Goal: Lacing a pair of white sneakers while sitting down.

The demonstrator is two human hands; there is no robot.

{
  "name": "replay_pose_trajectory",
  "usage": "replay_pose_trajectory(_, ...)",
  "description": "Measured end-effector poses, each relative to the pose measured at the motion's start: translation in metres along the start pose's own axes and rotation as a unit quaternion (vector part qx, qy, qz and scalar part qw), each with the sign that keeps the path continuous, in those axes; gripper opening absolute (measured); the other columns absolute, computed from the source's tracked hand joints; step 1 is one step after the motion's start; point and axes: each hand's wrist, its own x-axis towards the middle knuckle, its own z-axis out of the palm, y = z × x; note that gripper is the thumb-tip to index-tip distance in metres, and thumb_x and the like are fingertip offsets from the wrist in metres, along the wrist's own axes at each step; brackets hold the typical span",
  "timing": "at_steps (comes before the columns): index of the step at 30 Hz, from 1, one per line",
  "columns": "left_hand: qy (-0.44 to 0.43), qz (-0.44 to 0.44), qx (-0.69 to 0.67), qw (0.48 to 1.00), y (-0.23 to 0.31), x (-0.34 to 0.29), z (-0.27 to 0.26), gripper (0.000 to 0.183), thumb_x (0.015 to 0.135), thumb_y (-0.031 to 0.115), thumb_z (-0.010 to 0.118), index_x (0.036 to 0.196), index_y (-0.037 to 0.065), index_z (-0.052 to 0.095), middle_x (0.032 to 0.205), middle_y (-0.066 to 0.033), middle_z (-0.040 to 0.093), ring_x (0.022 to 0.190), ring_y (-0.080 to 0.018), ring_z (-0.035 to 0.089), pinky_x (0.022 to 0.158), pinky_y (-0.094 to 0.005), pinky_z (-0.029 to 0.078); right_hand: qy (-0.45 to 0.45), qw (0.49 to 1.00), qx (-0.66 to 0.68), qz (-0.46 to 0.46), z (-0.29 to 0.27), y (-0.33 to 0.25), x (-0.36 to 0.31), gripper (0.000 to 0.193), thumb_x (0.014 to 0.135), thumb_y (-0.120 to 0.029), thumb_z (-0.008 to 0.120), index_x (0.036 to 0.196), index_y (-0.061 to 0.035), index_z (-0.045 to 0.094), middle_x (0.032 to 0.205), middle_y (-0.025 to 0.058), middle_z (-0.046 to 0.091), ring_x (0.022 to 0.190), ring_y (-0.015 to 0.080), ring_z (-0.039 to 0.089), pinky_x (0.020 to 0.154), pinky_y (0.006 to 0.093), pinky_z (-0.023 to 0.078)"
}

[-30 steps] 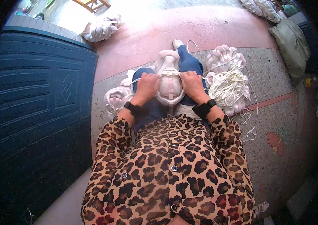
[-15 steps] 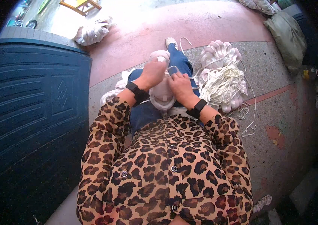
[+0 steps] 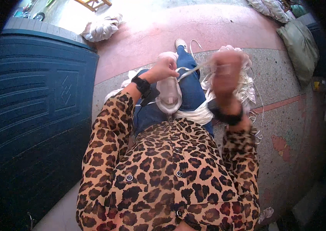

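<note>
A pale pinkish-white shoe upper [image 3: 169,94] lies on my lap between my thighs, its rounded end towards me. My left hand [image 3: 162,70] is closed at its far part, thumb and fingers pinched together beside the lace holes. From there a flat white shoelace [image 3: 194,71] runs taut up to the right. Its other end goes into my right hand [image 3: 226,73], which is raised and smeared by motion; the single fingers do not show. A loose hank of white laces [image 3: 197,115] lies across my right thigh.
More white uppers and laces [image 3: 247,90] are heaped on the floor at my right, and other uppers [image 3: 113,95] at my left. A blue panelled door [image 3: 44,88] stands on the left. Bundled uppers [image 3: 100,29] and a full greenish sack [image 3: 299,50] sit farther off.
My right hand has swung from the shoe upper out to the right and up, drawing the shoelace taut. My left hand has stayed by the upper. The view has shifted slightly.
</note>
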Motion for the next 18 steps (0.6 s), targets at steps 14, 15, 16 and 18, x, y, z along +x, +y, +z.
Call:
replay_pose_trajectory(14, 0.162, 0.112, 0.309, 0.931, -0.049, -0.043, 0.000, 0.022, 0.086, 0.011, 0.062, 0.106, 0.005, 0.068, 0.098, -0.0208, 0.068, 0.097, -0.0402, 0.060, 0.090, -0.0467, 0.046, 0.036, 0.730, 0.462, 0.503, -0.082, 0.071, 0.022, 0.013, 0.100, -0.019, 0.053, 0.093, -0.0125, 0.061, 0.072, -0.0033, 0.052, 0.059, 0.0056, 0.046, 0.053, 0.0212, 0.038)
replay_pose_trajectory(15, 0.147, 0.082, 0.299, 0.939, -0.041, -0.042, 0.002, 0.023, 0.086, 0.011, 0.062, 0.107, 0.004, 0.068, 0.099, -0.0211, 0.068, 0.098, -0.0403, 0.060, 0.091, -0.0464, 0.046, -0.004, 0.658, 0.461, 0.596, -0.053, 0.063, 0.011, 0.012, 0.099, -0.018, 0.053, 0.091, -0.0131, 0.058, 0.071, -0.0060, 0.051, 0.056, 0.0038, 0.043, 0.049, 0.0197, 0.035)
replay_pose_trajectory(16, 0.133, 0.054, 0.290, 0.946, -0.030, -0.041, 0.004, 0.023, 0.086, 0.011, 0.062, 0.107, 0.004, 0.068, 0.099, -0.0214, 0.068, 0.098, -0.0403, 0.060, 0.092, -0.0462, 0.046, -0.080, 0.654, 0.453, 0.600, -0.027, 0.059, -0.014, 0.007, 0.097, -0.020, 0.057, 0.093, -0.0143, 0.057, 0.070, -0.0067, 0.049, 0.053, 0.0035, 0.041, 0.044, 0.0198, 0.032)
replay_pose_trajectory(18, 0.120, 0.026, 0.274, 0.954, -0.025, -0.042, 0.004, 0.020, 0.087, 0.011, 0.061, 0.104, 0.004, 0.069, 0.098, -0.0221, 0.068, 0.099, -0.0409, 0.059, 0.092, -0.0459, 0.046, -0.204, 0.560, 0.421, 0.684, 0.022, 0.037, -0.060, 0.010, 0.095, -0.025, 0.062, 0.095, -0.0157, 0.060, 0.068, -0.0077, 0.047, 0.051, 0.0036, 0.040, 0.042, 0.0206, 0.032)
